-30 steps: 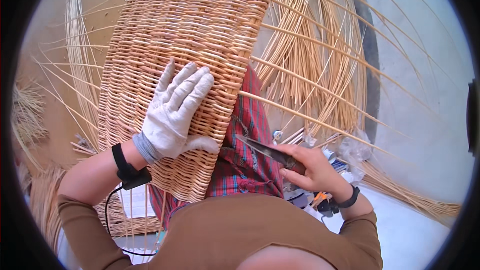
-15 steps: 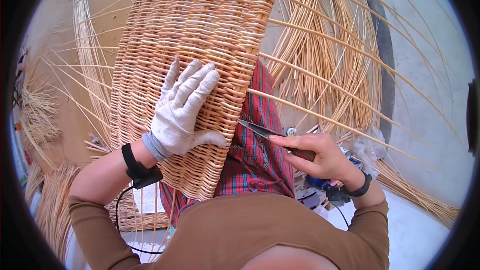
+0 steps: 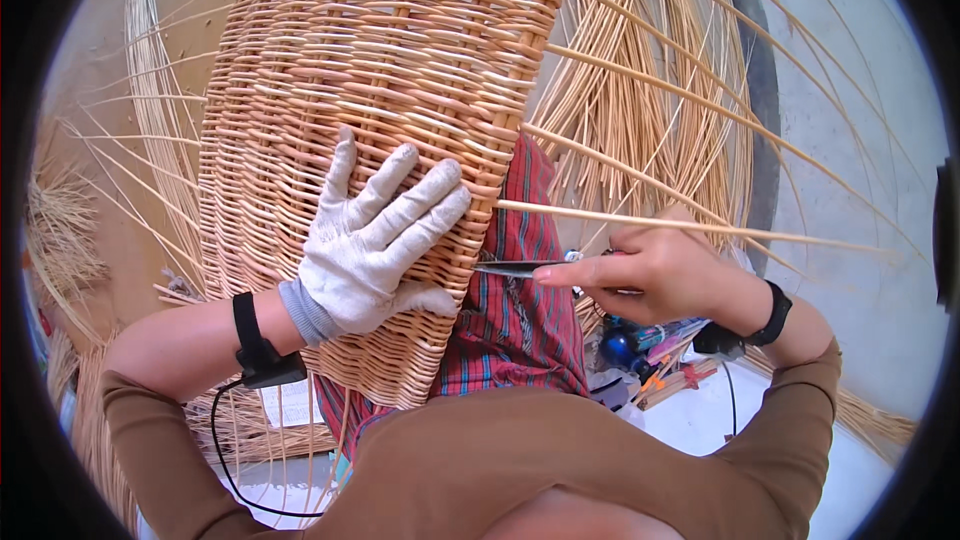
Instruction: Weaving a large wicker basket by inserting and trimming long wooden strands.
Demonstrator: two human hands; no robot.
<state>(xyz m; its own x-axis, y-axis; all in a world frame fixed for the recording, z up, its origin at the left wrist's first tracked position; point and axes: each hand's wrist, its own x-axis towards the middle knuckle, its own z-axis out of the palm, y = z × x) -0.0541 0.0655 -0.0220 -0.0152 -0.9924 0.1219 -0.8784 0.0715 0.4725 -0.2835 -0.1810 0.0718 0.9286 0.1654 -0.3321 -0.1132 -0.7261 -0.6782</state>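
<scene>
A woven wicker panel (image 3: 370, 60) lies over my lap, with long rods sticking out past both its side edges. My left hand (image 3: 375, 240), in a whitish work glove, rests flat on the weave near its right edge, fingers spread. My bare right hand (image 3: 660, 275) grips a knife (image 3: 510, 268). The narrow dark blade points left, and its tip meets the panel's right edge just below the lowest protruding rod (image 3: 620, 213). Most of the handle is hidden in my fingers.
Bundles of thin willow rods (image 3: 650, 100) lie at the far right, with more bundles (image 3: 105, 420) at the left. A red plaid cloth (image 3: 520, 340) covers my lap. Beside my right forearm sit small items, among them a dark blue round object (image 3: 622, 348).
My right hand has moved up and right, and the blade has turned from slanting to nearly level. The panel has shifted slightly; my left fingers are spread wider.
</scene>
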